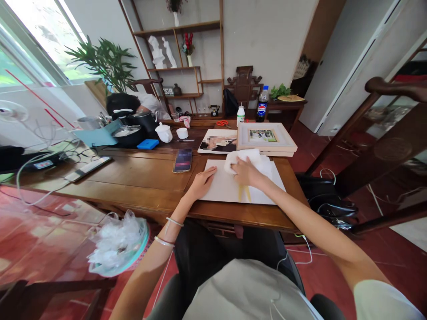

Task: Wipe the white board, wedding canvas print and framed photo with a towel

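My left hand (pixel 203 183) lies flat with fingers stretched out on the left side of a white board (pixel 220 186) near the table's front edge. On the board's upper part, my right hand (pixel 245 172) is closed on a thick, folded white cloth (pixel 251 156) and presses it down. Just below that hand, a yellow two-pronged shape (pixel 244 193) shows on the board; whether it is printed or loose I cannot tell. White sheets (pixel 267 166) lie at the board's right side, partly hidden by my right forearm.
Behind the board lie a photo print (pixel 218 141) and a white picture frame (pixel 280 138). A phone (pixel 183 161) is to the left. Red-handled scissors (pixel 222 123), a white bottle (pixel 240 114) and a cola bottle (pixel 262 104) stand farther back. A bag-lined bin (pixel 120 244) sits on the floor.
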A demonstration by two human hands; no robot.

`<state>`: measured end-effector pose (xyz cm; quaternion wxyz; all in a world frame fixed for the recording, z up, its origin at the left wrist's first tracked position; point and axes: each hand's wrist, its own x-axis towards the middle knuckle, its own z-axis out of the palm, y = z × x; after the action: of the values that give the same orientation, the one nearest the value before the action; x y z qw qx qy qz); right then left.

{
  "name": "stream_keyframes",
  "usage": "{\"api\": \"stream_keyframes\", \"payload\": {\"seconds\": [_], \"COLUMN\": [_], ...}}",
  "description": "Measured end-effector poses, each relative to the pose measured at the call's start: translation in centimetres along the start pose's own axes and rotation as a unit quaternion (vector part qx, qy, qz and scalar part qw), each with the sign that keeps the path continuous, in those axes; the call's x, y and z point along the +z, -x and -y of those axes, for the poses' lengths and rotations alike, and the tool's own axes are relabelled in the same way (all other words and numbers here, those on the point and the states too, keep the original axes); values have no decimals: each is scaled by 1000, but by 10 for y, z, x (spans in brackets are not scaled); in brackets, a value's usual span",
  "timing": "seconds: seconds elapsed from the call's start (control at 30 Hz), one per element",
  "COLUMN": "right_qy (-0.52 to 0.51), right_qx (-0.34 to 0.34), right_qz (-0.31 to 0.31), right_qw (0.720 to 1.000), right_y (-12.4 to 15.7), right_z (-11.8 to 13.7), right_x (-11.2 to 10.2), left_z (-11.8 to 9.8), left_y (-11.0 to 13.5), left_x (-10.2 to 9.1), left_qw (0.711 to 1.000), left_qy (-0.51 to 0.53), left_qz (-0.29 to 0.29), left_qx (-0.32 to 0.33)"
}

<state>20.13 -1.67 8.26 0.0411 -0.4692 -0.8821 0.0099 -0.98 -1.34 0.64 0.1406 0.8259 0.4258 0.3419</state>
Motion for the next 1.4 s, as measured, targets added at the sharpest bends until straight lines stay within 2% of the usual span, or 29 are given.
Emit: {"api": "stream_keyframes", "payload": {"seconds": [0.17,0.27,0.33,0.43,0.57,0.63,0.73,0.83,0.93,1.03,1.1,1.2,1.4], "right_qy": [86,84,68,43,56,69,76,77,78,70,62,57,60], "right_qx": [-120,-146,-151,-130,-49,-14,21,-3,-72,-129,-141,-123,-54], "right_qz": [8,29,45,45,20,5,-18,-27,-37,-35,-23,0,5], "right_qw": [989,985,985,989,997,998,997,997,994,989,988,991,997], "right_y": [46,78,89,82,41,19,-1,4,30,59,72,78,47], "right_z": [42,59,59,45,24,23,36,60,80,87,82,66,36], "right_x": [-5,-14,-18,-19,-11,-6,1,7,11,8,2,-8,-11], "left_z": [1,2,1,1,1,1,1,0,-1,-1,-1,-1,0], "left_y": [0,0,0,0,0,0,-1,-1,0,0,0,0,0], "left_x": [2,2,1,1,2,1,0,-1,-2,-2,-1,0,0], "left_qw": [1000,1000,1000,1000,1000,1000,1000,1000,999,1000,1000,1000,1000], "left_qy": [4,-2,-6,-5,0,1,6,20,29,18,10,1,-6], "left_qz": [-4,-3,-2,-3,-5,-4,-2,7,7,-6,-8,-6,-3], "left_qx": [-3,-3,-3,-2,-4,-4,-2,8,13,3,-3,-8,-4]}}
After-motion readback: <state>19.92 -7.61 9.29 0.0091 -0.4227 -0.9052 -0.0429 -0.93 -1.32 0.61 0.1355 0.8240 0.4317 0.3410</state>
